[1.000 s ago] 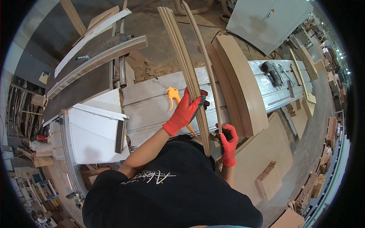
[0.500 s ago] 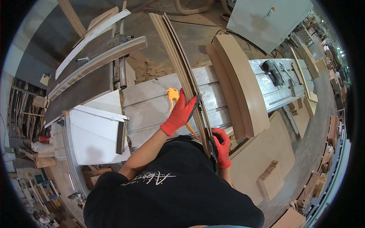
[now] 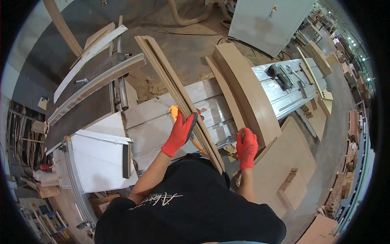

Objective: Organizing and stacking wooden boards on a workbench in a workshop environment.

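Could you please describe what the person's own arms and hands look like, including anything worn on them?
Both hands wear bright red-orange knit gloves ending at the wrists: the left hand and the right hand. The left glove's fingertips look darker, perhaps coated. The forearms are bare, with no watch, cables or bands visible. A black short-sleeved T-shirt with pale script printed across it covers the upper arms.

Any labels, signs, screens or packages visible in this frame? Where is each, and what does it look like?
Warning label: small yellow sticker, dark mark, on the pale grey cabinet at the top.
Cardboard box: brown, on the floor at the lower right edge.
Paper tag: small pale square on the dark wall at the left.
No screens show.
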The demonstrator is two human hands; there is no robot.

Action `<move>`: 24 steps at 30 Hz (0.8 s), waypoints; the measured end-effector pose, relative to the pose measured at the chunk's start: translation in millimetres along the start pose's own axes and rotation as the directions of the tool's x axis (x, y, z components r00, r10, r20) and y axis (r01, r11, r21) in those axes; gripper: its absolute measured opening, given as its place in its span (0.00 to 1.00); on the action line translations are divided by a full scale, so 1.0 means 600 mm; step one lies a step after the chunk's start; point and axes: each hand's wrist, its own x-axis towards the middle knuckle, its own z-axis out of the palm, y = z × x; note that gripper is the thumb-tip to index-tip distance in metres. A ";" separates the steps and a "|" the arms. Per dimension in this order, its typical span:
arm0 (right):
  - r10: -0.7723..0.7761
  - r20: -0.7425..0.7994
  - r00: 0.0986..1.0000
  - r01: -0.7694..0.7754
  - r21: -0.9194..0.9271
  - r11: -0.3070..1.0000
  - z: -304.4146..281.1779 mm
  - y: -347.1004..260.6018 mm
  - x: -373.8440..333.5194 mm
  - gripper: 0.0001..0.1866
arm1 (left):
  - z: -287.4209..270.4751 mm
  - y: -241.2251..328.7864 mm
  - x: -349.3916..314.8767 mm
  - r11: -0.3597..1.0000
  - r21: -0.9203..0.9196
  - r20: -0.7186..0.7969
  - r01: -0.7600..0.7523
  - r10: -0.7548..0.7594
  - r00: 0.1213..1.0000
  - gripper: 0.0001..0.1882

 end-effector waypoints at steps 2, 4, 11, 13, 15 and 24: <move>-0.065 -0.083 0.994 0.058 -0.085 0.995 0.021 0.026 -0.003 0.18 | -0.002 -0.003 -0.001 1.000 -0.026 0.007 0.011 -0.011 1.000 0.16; -0.078 -0.160 0.984 0.057 -0.135 0.989 0.031 0.029 -0.008 0.17 | -0.014 -0.015 0.002 0.984 -0.171 0.042 0.059 -0.052 0.998 0.17; -0.043 -0.074 0.996 0.057 0.200 0.978 0.020 -0.058 -0.008 0.25 | -0.039 -0.021 -0.017 0.997 -0.057 -0.029 -0.043 0.041 0.999 0.16; -0.150 0.374 0.915 -0.188 0.726 0.662 0.012 -0.105 -0.001 0.35 | -0.055 -0.013 -0.017 0.991 -0.095 -0.039 -0.094 0.091 0.995 0.16; -0.335 0.656 0.676 -0.422 0.719 0.553 0.002 -0.167 0.007 0.46 | -0.056 0.008 -0.014 0.990 0.029 -0.114 -0.141 0.143 0.983 0.16; -0.607 0.599 0.522 -0.163 0.769 0.618 0.143 -0.368 0.005 0.20 | -0.111 0.262 -0.063 0.810 0.261 -0.420 -0.526 0.586 0.693 0.24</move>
